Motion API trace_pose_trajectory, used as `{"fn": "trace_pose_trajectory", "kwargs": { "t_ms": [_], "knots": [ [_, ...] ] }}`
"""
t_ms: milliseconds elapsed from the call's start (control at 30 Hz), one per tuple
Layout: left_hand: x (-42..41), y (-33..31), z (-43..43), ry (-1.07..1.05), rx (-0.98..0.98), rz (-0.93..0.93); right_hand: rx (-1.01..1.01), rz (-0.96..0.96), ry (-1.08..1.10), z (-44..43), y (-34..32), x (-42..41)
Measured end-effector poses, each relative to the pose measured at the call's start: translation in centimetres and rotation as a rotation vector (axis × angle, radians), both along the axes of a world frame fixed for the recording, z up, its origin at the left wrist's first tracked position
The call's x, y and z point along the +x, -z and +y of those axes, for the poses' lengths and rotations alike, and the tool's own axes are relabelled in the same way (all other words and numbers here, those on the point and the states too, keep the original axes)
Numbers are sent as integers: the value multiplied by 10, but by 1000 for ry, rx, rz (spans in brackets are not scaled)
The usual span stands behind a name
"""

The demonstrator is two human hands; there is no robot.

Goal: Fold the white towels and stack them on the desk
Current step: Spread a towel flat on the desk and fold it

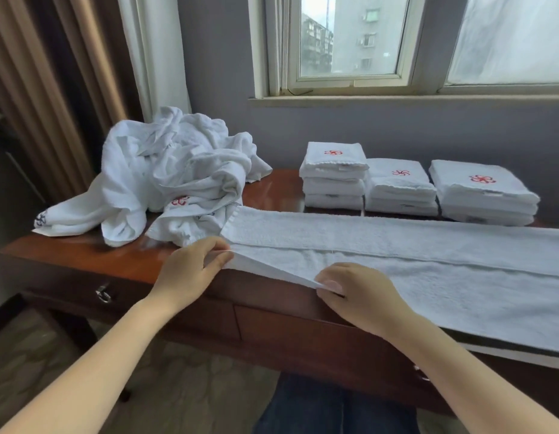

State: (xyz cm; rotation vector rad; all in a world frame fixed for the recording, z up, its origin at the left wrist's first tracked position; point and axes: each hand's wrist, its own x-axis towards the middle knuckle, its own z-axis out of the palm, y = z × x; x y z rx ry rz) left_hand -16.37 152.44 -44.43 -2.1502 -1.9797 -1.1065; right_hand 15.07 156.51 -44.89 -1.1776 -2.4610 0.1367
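**Midway: three stacks done, a heap waiting**

I am working on one towel (397, 270), lying lengthwise along the surface (93, 261), partly folded. My left hand (190, 267) and right hand (356, 296) are each pinching its near-left edge between thumb and fingers (215, 245). Three folded stacks (400, 189) are sitting behind it, and a crumpled pile (178, 170) is waiting at the left. The towel's right end is running out of frame. The pile's count is hard to judge.
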Motion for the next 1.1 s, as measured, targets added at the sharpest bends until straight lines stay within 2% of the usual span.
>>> {"fn": "trace_pose_trajectory", "kwargs": {
  "t_ms": [133, 233, 400, 633, 867, 1100],
  "knots": [
    [6, -17, 29, -36, 43, 37, 104, 102, 245, 14, -17, 8],
    [13, -24, 53, -59, 48, 42, 156, 129, 335, 27, -29, 14],
    [22, -28, 90, -151, 107, 115, 232, 199, 338, 60, -36, 11],
    [19, -28, 143, -206, 101, 156, 318, 180, 267, 130, -39, 4],
    [20, -4, 180, -269, -24, 237, 169, 91, 231, 187, -12, 1],
    [9, 15, 194, -187, -90, 250, 34, 113, 215, 204, 3, 3]
  ]
}}
